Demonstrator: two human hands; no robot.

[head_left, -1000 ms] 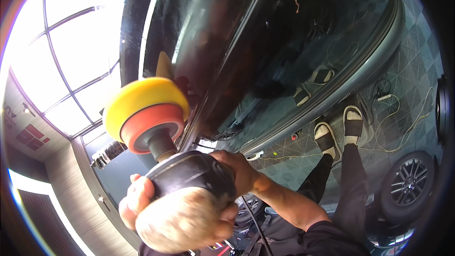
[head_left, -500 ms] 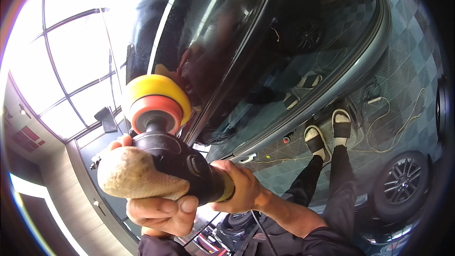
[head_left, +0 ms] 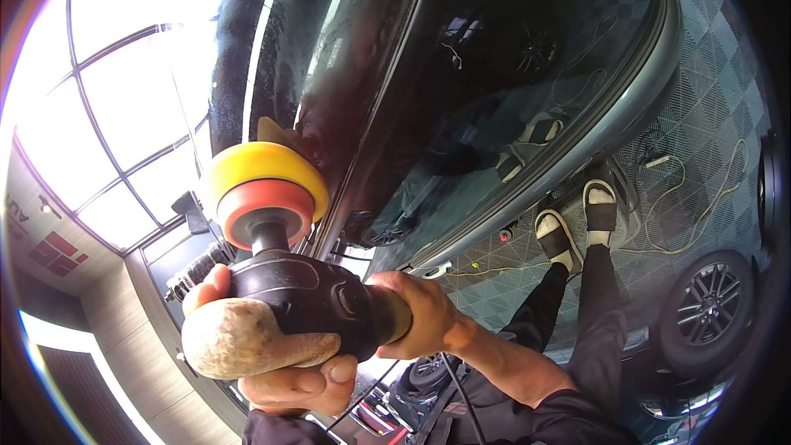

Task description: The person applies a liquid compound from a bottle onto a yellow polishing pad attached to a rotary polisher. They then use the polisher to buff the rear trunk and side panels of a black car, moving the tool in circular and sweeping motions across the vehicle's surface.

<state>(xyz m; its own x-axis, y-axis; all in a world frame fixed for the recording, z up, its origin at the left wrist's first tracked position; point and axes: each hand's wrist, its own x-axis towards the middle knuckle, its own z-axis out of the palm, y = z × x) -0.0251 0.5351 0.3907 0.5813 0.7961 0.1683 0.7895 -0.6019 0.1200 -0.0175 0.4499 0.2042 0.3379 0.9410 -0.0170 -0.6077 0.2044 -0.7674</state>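
A black polisher (head_left: 288,280) is between my two hands. On its spindle sit a red backing plate (head_left: 268,204) and a yellow foam pad (head_left: 276,166). The pad faces a glossy dark car panel (head_left: 272,58), which mirrors it. Whether pad and panel touch, I cannot tell. My left hand (head_left: 301,387) wraps the polisher's head from below, over a spotted, fluffy cream cover (head_left: 235,338). My right hand (head_left: 422,315) grips the handle behind the head, its fingers curled around.
The car's dark side window (head_left: 461,140) slopes down beside me. My sandalled feet (head_left: 577,222) stand beside the car, above tiled flooring. A pale cord (head_left: 700,235) loops across that floor near a wheel (head_left: 706,311). Bright window panes (head_left: 124,107) lie to the left.
The polisher has shifted slightly down in the picture, and its pad shows a little further left and lower. The view has moved somewhat too. Both hands keep their grip.
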